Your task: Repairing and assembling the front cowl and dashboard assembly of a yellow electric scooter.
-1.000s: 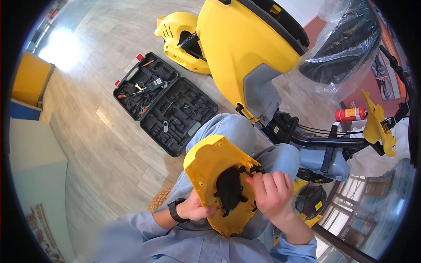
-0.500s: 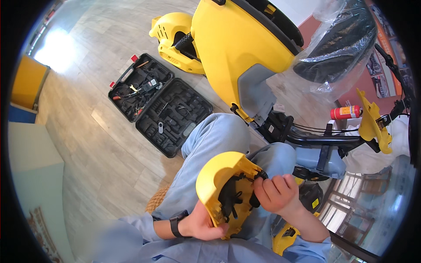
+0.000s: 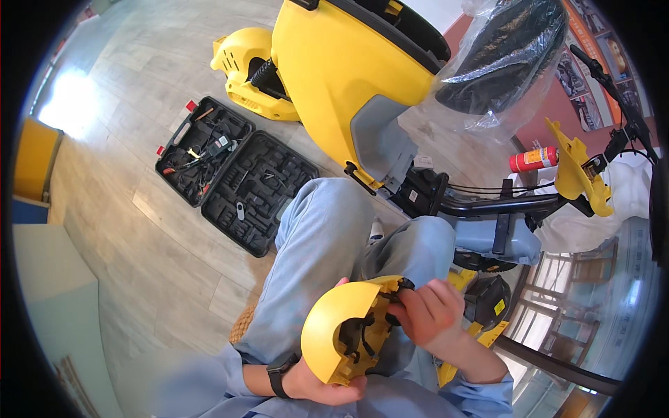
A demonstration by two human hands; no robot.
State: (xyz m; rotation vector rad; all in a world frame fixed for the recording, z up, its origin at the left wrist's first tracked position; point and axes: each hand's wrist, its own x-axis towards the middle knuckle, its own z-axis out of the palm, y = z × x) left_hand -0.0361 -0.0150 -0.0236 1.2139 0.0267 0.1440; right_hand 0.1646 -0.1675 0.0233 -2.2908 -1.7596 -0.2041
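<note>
A curved yellow plastic housing [image 3: 324, 320] with black parts inside is held in my lap, tilted so its rounded outside faces up and left. My left hand [image 3: 320, 383] is closed round its lower left side. My right hand [image 3: 428, 313] has its fingers bent over a black fitting [image 3: 404, 283] at the housing's upper right edge; its fingertips are partly hidden. My jeans-clad knees [image 3: 306, 237] are beneath and beyond it.
An open tool case [image 3: 254, 216] lies on the floor [image 3: 132, 258]. A yellow machine [image 3: 327, 76], black frame bar [image 3: 474, 205], bagged seat [image 3: 495, 70] and red fire extinguisher [image 3: 533, 159] stand ahead and right. A glass-topped table [image 3: 599, 306] is at right, pale cabinets [image 3: 56, 299] at left.
The housing has turned from showing its open inside to showing more of its rounded outside, and sits lower. Both hands stay on it. The surroundings have shifted left in view.
</note>
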